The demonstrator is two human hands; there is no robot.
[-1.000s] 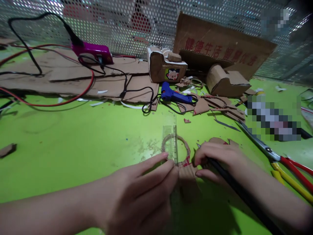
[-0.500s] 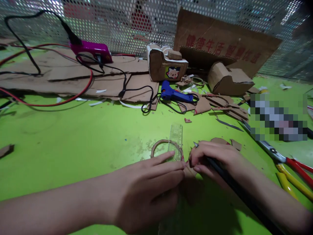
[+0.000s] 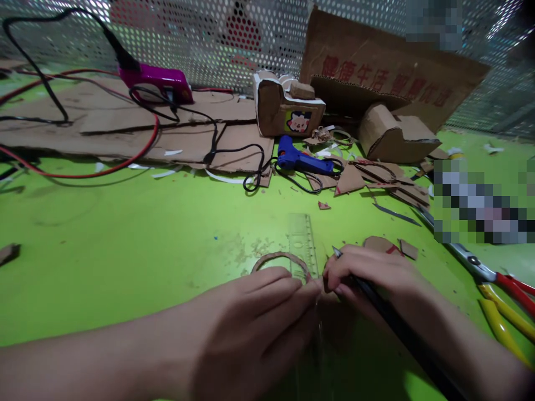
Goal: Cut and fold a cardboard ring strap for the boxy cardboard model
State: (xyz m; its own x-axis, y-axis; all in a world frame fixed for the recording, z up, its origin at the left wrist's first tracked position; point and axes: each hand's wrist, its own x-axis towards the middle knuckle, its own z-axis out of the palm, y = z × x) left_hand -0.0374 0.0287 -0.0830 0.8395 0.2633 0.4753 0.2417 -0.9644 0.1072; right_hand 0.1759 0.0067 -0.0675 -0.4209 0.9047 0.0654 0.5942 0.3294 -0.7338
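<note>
My left hand (image 3: 259,323) is closed, its fingertips pinched on a thin cardboard ring (image 3: 280,255) whose near side they hide. Close to those fingertips, my right hand (image 3: 371,273) grips a black-handled craft knife (image 3: 388,317) with its pointed metal tip sticking out past the index finger. The right fingertips also seem to touch the cardboard, though the contact is hidden. Beneath the ring lies a clear plastic ruler (image 3: 303,239), partly covered by the left hand.
Cardboard scraps (image 3: 380,245) lie beyond my right hand, with red-and-yellow-handled scissors (image 3: 480,270) at the right. Farther back are a blue glue gun (image 3: 303,161), cardboard models (image 3: 288,108), a purple power socket (image 3: 159,83) with cables, and a perforated metal screen (image 3: 200,44).
The left fingers have curled inward from a straighter pose. The cardboard ring has shifted slightly left and nearer to me. My right hand keeps its grip on the craft knife.
</note>
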